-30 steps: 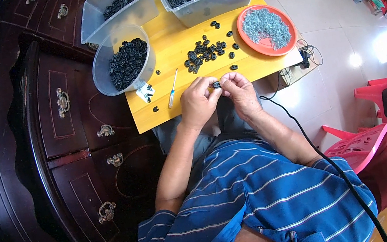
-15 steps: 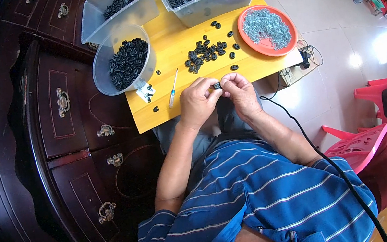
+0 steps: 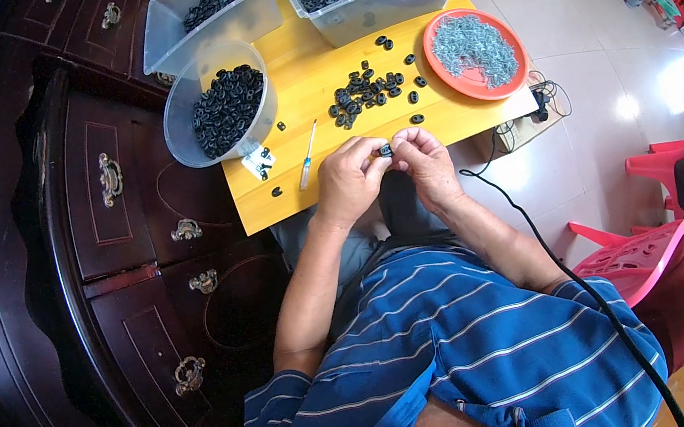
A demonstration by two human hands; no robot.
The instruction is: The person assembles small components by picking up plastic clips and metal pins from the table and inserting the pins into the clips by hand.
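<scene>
Left hand: my left hand (image 3: 348, 179) was curled at the near edge of the yellow table (image 3: 315, 86), thumb and fingertips pinched on one small black part (image 3: 386, 150).
Right hand: my right hand (image 3: 427, 165) met it from the other side, fingers closed on the same part, so both hands were grasping it together just above the table edge.
Part in hand: it sat between my two sets of fingertips, mostly hidden; I could not tell whether anything was already fitted into it.
Near tools: a small screwdriver (image 3: 307, 157) lay untouched just left of my left hand, with a small white tag (image 3: 258, 162) and a stray black piece (image 3: 277, 192) beside it.
Loose pile: a scatter of black parts (image 3: 367, 92) lay beyond my hands, mid-table, waiting their turn as I judged it.
Orange plate: the orange plate (image 3: 476, 81) to the right held a heap of small grey metal bits (image 3: 471, 45), still plentiful.
Round tub: the round clear tub (image 3: 182, 135) on the left was well filled with black parts, perhaps the finished ones, though I could not be sure.
Far bins: two clear bins, a left one (image 3: 161, 42) and a larger right one (image 3: 383, 11), stood at the far edge, both holding many black parts.
Progress: I judged the work somewhere in the middle, with one piece in hand and a great deal left.
</scene>
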